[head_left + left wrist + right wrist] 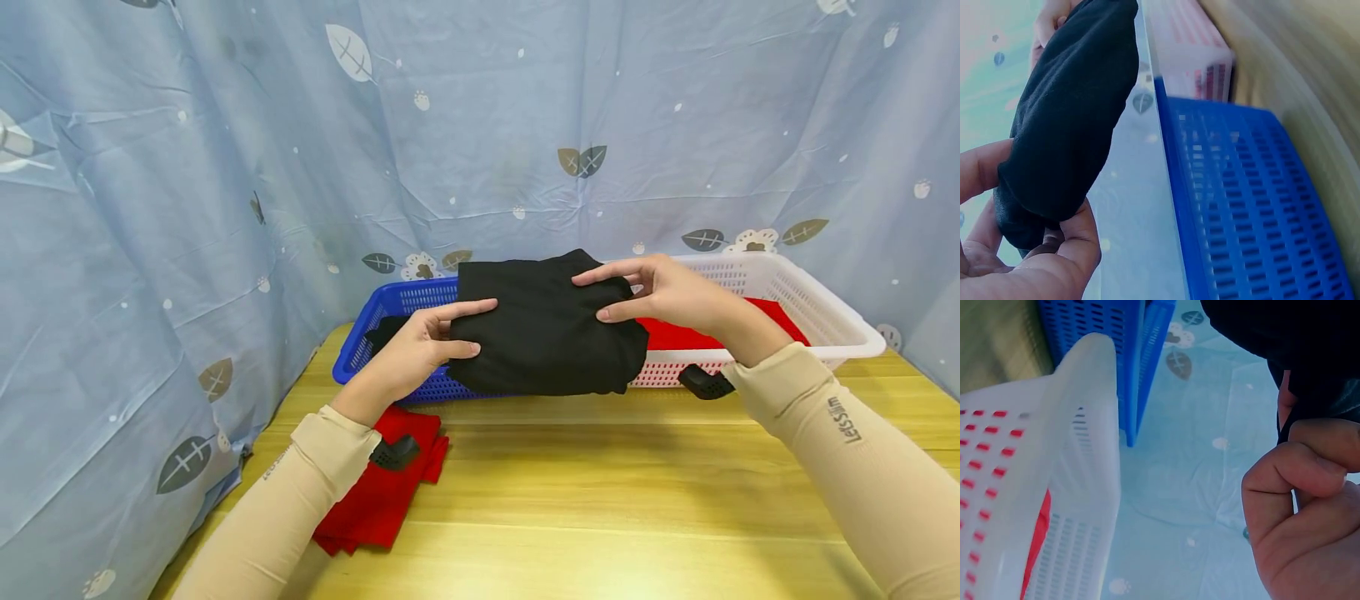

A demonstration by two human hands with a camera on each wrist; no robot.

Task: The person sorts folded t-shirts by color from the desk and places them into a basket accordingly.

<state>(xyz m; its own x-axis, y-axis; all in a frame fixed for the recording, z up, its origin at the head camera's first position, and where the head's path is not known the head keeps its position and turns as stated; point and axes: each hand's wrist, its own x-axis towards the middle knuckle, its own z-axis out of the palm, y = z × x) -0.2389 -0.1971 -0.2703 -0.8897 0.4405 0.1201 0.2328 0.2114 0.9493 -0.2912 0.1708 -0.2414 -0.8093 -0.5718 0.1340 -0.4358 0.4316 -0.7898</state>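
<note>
A folded piece of black cloth (551, 333) hangs in the air between both hands, in front of the two baskets. The left hand (420, 346) grips its left side, thumb and forefinger on the near face and the other fingers behind. On the right, the right hand (663, 296) pinches the cloth near its upper right edge. In the left wrist view the black cloth (1072, 119) shows as a thick folded bundle between thumb and fingers. The right wrist view has curled fingers (1316, 469) at the edge of the dark cloth.
A blue perforated basket (360, 342) with black cloth inside stands at the back left. Beside it, a white basket (847, 333) contains red cloth (772, 321). Folded red cloth (375, 500) lies on the wooden table (600, 500) under the left forearm. A patterned blue curtain (480, 125) hangs behind.
</note>
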